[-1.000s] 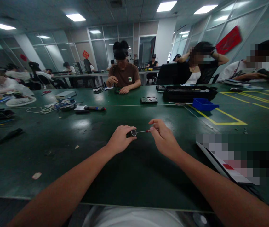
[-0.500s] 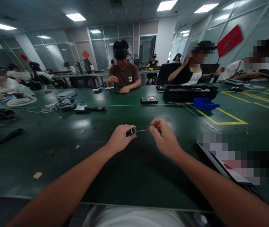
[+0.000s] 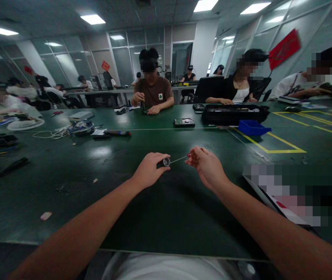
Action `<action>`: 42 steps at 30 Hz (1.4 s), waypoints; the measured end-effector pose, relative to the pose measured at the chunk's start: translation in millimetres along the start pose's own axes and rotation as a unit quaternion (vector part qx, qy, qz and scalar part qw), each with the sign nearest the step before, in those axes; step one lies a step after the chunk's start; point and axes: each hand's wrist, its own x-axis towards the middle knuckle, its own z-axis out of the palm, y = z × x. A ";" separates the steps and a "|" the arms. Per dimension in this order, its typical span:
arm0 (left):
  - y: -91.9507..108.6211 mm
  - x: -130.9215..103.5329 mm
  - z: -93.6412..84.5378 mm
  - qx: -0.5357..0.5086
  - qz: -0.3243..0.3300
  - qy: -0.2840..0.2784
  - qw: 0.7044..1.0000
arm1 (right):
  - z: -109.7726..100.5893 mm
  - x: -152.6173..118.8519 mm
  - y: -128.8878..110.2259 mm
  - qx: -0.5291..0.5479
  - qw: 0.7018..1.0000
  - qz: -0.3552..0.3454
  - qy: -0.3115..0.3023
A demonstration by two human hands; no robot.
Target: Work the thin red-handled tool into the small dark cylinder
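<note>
slanting more than before: screwdriver (image 3: 180, 158)

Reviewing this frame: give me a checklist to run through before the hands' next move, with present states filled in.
1. Left hand grips the black cylinder with a silver-rimmed end: ok.
2. Right hand holds the thin metal-shafted tool with a red handle: ok.
3. Shaft tip touching the cylinder's end: cannot tell, too small.
4. Blue plastic tray apart from both hands: ok.
5. Brown-shirted co-worker's hands away from the cylinder: ok.
</note>
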 end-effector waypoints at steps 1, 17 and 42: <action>0.2 0.2 0.0 0.001 0.001 -0.001 1.000 | 0.8 -0.7 0.2 -0.007 1.000 -0.022 0.009; 0.2 -0.9 0.8 0.020 -0.005 -0.005 1.000 | 5.7 -18.7 -18.3 -0.262 0.951 -0.161 -0.016; -0.1 -1.2 -0.6 0.014 -0.009 -0.001 1.000 | 1.0 -21.7 -17.5 -0.383 0.897 -0.207 -0.076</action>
